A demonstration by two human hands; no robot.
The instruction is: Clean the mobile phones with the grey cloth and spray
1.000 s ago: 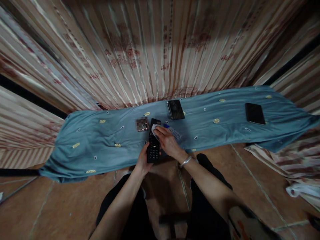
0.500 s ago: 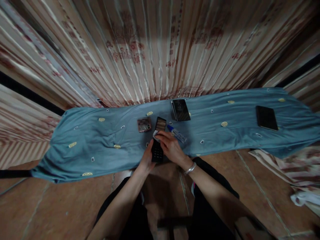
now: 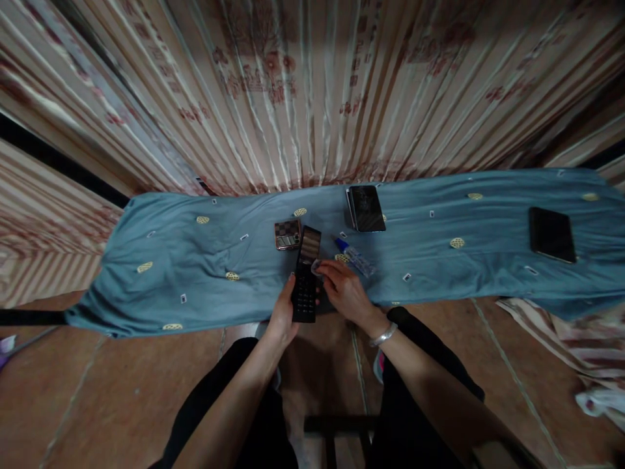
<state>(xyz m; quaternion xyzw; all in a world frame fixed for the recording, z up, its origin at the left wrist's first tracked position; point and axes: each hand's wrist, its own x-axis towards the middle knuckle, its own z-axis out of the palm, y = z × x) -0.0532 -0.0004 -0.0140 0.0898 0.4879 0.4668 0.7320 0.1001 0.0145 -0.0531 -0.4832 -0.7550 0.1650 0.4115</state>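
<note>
A black flip phone (image 3: 305,294), unfolded with its keypad and screen showing, rests in my left hand (image 3: 282,314). The fingers of that hand are closed around the phone's lower half, thumb along its left edge. My right hand (image 3: 344,286), with a silver bracelet on the wrist, pinches a small white wipe (image 3: 316,267) beside the phone's hinge. Much of the wipe is hidden by the fingers. Just beyond the right hand lies a clear bottle with a blue top (image 3: 356,256). Left of the phone's screen sits a small checkered folded phone (image 3: 288,235).
Blue patterned cloth (image 3: 161,273) covers the long, narrow table. A stack of dark flat devices (image 3: 367,208) lies near the back edge, and a black tablet-like device (image 3: 553,234) at the far right. A striped curtain (image 3: 312,98) hangs behind.
My right hand has moved right with the wipe, from across the phone's middle to its right edge, uncovering more keypad and screen. The whole view has shifted slightly.
</note>
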